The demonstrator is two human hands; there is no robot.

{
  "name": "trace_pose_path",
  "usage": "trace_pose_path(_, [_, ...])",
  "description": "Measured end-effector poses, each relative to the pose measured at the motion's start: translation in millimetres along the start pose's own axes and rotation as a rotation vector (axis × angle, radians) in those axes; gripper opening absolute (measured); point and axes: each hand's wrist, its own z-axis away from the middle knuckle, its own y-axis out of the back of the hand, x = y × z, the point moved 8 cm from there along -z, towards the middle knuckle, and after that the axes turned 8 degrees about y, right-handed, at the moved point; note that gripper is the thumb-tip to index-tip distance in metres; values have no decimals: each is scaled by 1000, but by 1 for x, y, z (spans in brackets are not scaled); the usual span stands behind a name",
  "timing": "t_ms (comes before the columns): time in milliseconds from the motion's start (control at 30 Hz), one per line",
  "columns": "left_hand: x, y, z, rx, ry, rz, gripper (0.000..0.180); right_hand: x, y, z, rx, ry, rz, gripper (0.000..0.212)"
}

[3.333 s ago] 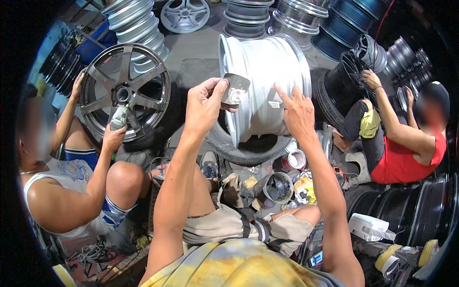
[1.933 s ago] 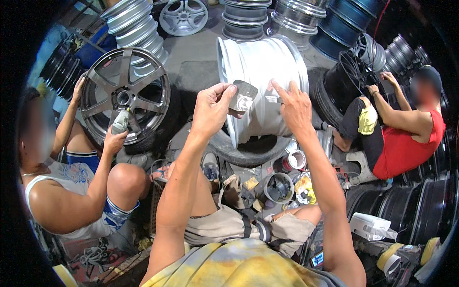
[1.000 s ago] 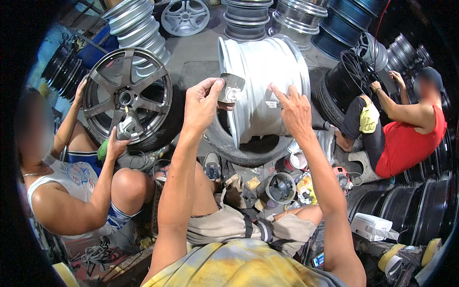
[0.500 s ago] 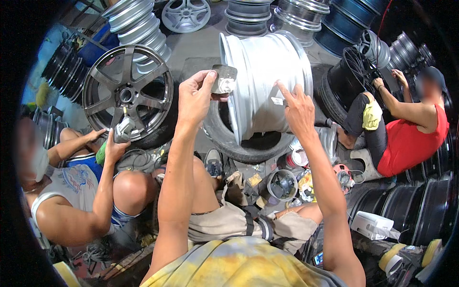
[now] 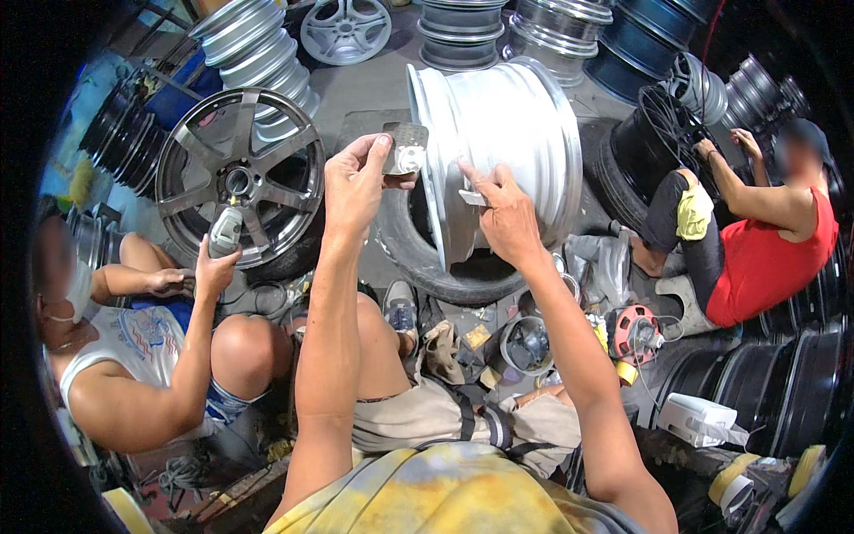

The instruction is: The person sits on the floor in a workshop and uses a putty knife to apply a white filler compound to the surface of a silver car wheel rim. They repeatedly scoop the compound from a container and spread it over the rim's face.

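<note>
My left hand (image 5: 354, 187) pinches a dark, squarish flat plate (image 5: 406, 142) with a smear of pale paste on it, held up beside the rim's left lip. A silver wheel rim (image 5: 498, 116) lies on its side, resting on a black tyre (image 5: 396, 240). Over the rim's barrel, my right hand (image 5: 511, 214) stretches its index finger toward the silver surface; whether the fingertip touches is hard to tell. Its other fingers are curled, with a small pale flat scraper-like piece (image 5: 472, 198) held in them.
At left, a co-worker holds a grey power tool (image 5: 226, 230) near a dark spoked wheel (image 5: 238, 178). Another person in red sits right, beside a black rim (image 5: 654, 133). A bucket (image 5: 527, 345) and a red round-ended tool (image 5: 637, 333) lie between. Stacked rims (image 5: 258, 62) stand behind.
My right hand has moved left across the rim with the pale piece. My left hand has shifted slightly left with the plate. The left co-worker's tool has changed its tilt.
</note>
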Motion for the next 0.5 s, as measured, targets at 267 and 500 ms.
trace_pose_path(267, [2,-2,1,-11,-12,-16,27,-14,0,19,-37,51,221,70])
trace_pose_path(500, [-1,-2,1,3,-4,-25,27,-8,6,3,33,77,179,60])
